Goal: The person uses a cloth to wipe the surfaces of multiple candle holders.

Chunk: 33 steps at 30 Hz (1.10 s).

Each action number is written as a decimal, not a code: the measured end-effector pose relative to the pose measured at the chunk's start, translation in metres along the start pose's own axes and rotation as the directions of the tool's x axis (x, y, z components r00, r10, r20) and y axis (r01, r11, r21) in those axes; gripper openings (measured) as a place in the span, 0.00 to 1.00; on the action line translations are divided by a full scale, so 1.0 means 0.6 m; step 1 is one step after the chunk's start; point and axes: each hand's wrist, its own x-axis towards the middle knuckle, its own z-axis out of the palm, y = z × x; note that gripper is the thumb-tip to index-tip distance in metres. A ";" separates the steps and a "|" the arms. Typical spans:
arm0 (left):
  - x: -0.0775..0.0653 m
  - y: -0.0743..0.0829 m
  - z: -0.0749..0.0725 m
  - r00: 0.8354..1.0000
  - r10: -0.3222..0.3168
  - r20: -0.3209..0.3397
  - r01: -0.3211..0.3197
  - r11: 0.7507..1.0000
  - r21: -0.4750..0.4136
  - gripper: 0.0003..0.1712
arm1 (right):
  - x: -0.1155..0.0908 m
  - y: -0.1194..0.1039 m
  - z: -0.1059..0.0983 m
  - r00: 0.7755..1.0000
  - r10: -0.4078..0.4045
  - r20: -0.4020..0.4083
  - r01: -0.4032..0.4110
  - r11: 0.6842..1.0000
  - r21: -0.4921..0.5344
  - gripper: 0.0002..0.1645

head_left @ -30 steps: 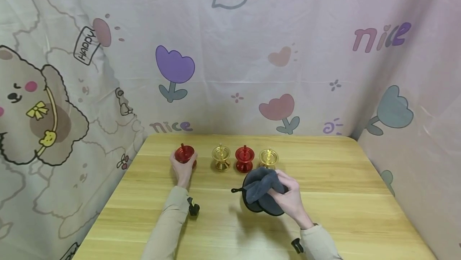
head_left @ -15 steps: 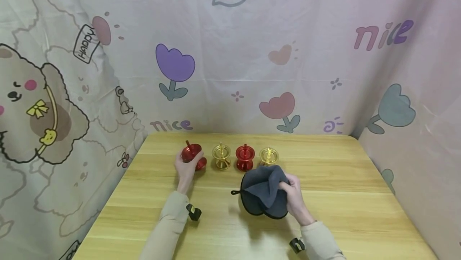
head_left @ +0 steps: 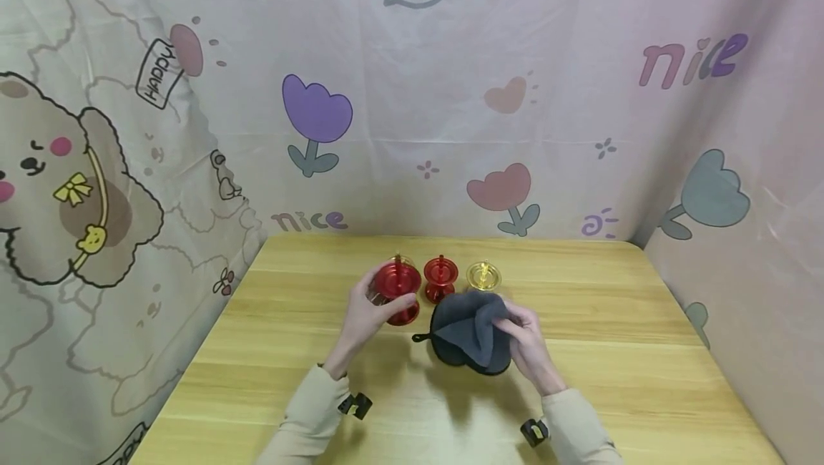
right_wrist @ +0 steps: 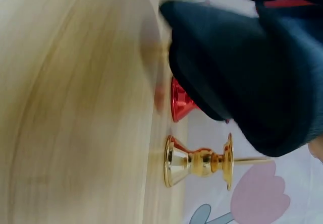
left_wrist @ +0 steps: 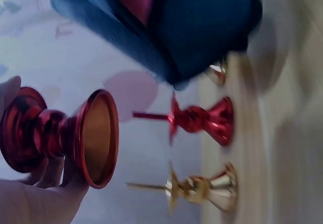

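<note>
My left hand (head_left: 362,318) grips a red metal candle holder (head_left: 390,285) with a central spike, raised off the table. The left wrist view shows its flared, hollow base facing the camera. My right hand (head_left: 529,343) pinches a folded dark grey-blue cloth (head_left: 453,329) with black edging and a small loop at its left end. The cloth hangs just right of the held candle holder, and the two look apart. Behind them stand a second red candle holder (head_left: 440,274) and a gold candle holder (head_left: 483,277). Another gold candle holder (left_wrist: 194,188) is mostly hidden behind the lifted one in the head view.
A light wood table (head_left: 599,379) carries everything. Printed fabric (head_left: 412,93) hangs along the back and both sides, close to the table edges. A small black device (head_left: 355,405) sits at the left wrist, with a similar device (head_left: 534,432) at the right.
My left hand has lifted the red candle holder from the table's left and carried it right, toward the cloth. The cloth has opened out somewhat in my right hand, which has hardly shifted.
</note>
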 end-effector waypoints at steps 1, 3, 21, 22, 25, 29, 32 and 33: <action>-0.003 0.005 0.005 0.999 0.019 0.038 -0.019 1.000 -0.001 0.39 | 0.001 0.000 -0.003 1.000 0.007 0.009 -0.007 1.000 0.001 0.28; -0.009 0.014 0.015 0.994 0.045 0.102 -0.045 0.999 0.001 0.40 | 0.004 0.000 -0.007 0.999 0.018 0.035 -0.018 1.000 0.000 0.26; -0.037 0.053 0.091 0.948 0.227 0.222 -0.259 0.958 0.126 0.54 | 0.052 -0.013 0.048 0.993 -0.111 0.031 0.114 0.987 -0.116 0.21; -0.039 0.054 0.092 0.943 0.238 0.234 -0.274 0.952 0.134 0.54 | 0.054 -0.016 0.046 0.993 -0.099 0.064 0.109 0.980 -0.168 0.21; -0.047 0.058 0.094 0.933 0.243 0.266 -0.291 0.943 0.160 0.56 | 0.058 -0.031 0.037 0.982 -0.033 0.188 0.086 0.955 -0.283 0.21; -0.053 0.066 0.097 0.920 0.259 0.293 -0.325 0.924 0.203 0.58 | 0.068 -0.051 0.028 0.943 0.065 0.326 0.060 0.932 -0.358 0.26; -0.056 0.073 0.098 0.910 0.282 0.303 -0.363 0.895 0.259 0.61 | 0.076 -0.060 0.027 0.920 0.058 0.387 0.095 0.926 -0.365 0.25; -0.056 0.075 0.098 0.907 0.288 0.307 -0.374 0.885 0.276 0.62 | 0.078 -0.062 0.027 0.914 0.047 0.403 0.111 0.927 -0.359 0.25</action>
